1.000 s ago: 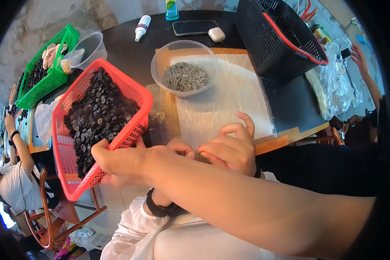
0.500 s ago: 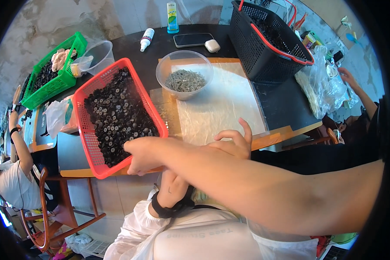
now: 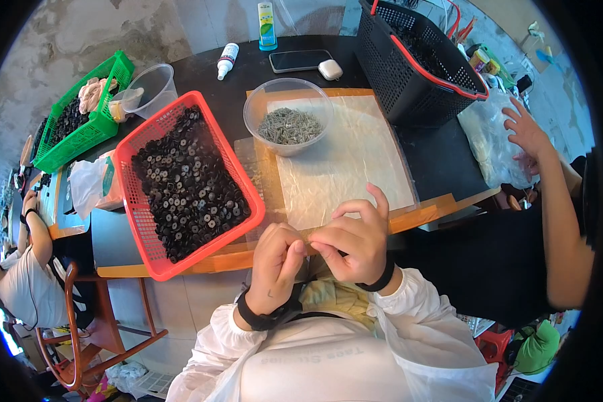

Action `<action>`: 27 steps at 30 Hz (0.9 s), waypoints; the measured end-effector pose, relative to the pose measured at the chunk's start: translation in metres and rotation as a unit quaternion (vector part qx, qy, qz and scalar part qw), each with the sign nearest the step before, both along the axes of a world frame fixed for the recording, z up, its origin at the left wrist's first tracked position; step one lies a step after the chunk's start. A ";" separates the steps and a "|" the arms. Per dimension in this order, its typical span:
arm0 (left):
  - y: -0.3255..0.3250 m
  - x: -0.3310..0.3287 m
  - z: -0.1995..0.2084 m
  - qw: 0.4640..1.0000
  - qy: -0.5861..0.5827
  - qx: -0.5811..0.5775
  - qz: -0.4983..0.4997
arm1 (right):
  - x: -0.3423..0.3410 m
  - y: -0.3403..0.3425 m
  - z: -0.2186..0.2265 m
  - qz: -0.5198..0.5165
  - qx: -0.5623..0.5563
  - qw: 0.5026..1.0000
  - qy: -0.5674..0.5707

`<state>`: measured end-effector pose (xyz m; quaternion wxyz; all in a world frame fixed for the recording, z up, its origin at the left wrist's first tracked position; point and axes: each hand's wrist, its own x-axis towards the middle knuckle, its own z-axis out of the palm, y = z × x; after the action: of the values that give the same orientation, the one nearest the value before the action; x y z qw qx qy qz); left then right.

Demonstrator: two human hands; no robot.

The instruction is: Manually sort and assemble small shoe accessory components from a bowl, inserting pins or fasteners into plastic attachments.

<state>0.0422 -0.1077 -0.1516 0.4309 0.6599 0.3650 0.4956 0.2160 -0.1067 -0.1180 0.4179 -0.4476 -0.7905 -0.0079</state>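
Note:
Close together at the table's front edge, my left hand [image 3: 275, 261] and my right hand [image 3: 356, 240] meet at the fingertips. Both are closed in a pinch. Whatever lies between them is too small to make out. On my right hand the outer fingers are raised. Just left of my hands sits a red plastic basket [image 3: 256, 213], filled with small round black pieces with centre holes [image 3: 191, 187]. Beyond my hands, a clear round tub [image 3: 253, 107] of thin grey metal pins or screws [image 3: 289, 127] rests at the rear edge of a pale, plastic-covered sheet [image 3: 348, 157].
Toward the back stand a black basket [image 3: 419, 90], a phone [image 3: 300, 61], a small white case [image 3: 329, 70] and a white bottle [image 3: 227, 61]. A green basket [image 3: 80, 141] is at left. A co-worker's hand [image 3: 526, 130] is above plastic bags [image 3: 489, 141]; another person [image 3: 27, 275] sits left.
The co-worker's arm that crossed in front of me to the red basket has drawn back to the right. My hands stay near the table edge, now uncovered. The left-hand person's raised arm has lowered.

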 end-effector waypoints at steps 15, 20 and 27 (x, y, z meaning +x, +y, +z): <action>0.026 -0.021 0.003 0.862 0.240 0.438 0.081 | -0.005 0.004 0.005 0.090 -0.193 0.963 0.164; 0.036 -0.030 0.011 0.818 0.314 0.480 0.037 | -0.004 0.003 -0.008 0.109 -0.374 0.880 0.272; 0.005 -0.011 0.012 0.948 0.226 0.181 0.133 | -0.023 0.004 0.000 -0.007 -0.065 0.998 0.002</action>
<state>0.0310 -0.1030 -0.1399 0.1407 0.7666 0.4418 0.4442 0.1932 -0.1024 -0.1180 0.3895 -0.4793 -0.7854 0.0414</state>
